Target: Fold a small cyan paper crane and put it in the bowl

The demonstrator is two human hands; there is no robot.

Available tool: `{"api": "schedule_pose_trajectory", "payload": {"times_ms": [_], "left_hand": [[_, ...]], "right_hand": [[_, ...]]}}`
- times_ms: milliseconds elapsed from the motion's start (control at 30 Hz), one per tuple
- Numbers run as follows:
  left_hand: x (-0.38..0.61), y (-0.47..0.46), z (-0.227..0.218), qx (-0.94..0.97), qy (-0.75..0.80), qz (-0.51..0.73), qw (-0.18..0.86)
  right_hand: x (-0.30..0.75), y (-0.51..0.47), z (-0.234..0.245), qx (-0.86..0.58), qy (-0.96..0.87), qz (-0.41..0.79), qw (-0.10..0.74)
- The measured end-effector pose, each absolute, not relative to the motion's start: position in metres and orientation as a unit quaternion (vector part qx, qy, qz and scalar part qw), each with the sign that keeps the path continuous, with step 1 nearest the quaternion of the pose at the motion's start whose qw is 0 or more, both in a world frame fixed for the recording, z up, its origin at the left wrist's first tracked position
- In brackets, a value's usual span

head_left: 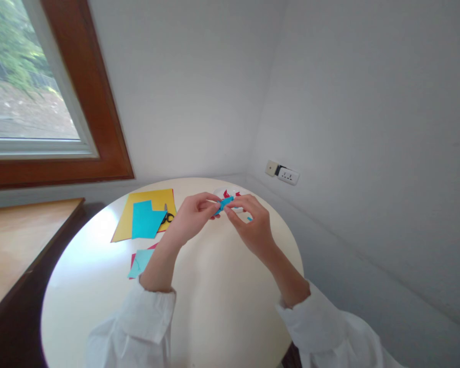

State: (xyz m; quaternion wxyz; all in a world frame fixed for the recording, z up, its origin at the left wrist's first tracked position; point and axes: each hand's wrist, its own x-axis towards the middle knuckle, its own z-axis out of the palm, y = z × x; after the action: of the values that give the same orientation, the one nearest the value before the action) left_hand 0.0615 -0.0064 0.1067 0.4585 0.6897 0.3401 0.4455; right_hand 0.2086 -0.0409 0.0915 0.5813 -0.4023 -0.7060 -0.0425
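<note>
Between my two hands, above the far part of the round table, is a small blue piece of paper (224, 203), its exact shape too small to make out. My left hand (195, 213) pinches its left end between thumb and fingers. At the other end, my right hand (253, 220) grips it with thumb and forefinger. Behind the hands, partly hidden by them, stands a clear plate (219, 192) with red paper bits (226, 194) in it. A blue scrap (249, 219) lies just past my right fingers.
Left on the white round table (222, 306) lie yellow sheets (124, 225), a notched blue sheet (143, 220) and black-handled scissors (169, 217). Nearer me are light blue paper (140, 261) and red paper (132, 259). Walls with a socket (289, 176) and a wooden-framed window (111, 128) rise behind.
</note>
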Motion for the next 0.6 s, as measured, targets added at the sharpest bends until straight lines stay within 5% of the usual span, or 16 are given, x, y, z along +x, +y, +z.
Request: {"api": "schedule_pose_trajectory", "payload": {"times_ms": [600], "left_hand": [[0.0541, -0.0057, 0.1106, 0.725, 0.326, 0.431, 0.427]], "right_hand": [[0.2168, -0.0416, 0.099, -0.41, -0.734, 0.01, 0.541]]}}
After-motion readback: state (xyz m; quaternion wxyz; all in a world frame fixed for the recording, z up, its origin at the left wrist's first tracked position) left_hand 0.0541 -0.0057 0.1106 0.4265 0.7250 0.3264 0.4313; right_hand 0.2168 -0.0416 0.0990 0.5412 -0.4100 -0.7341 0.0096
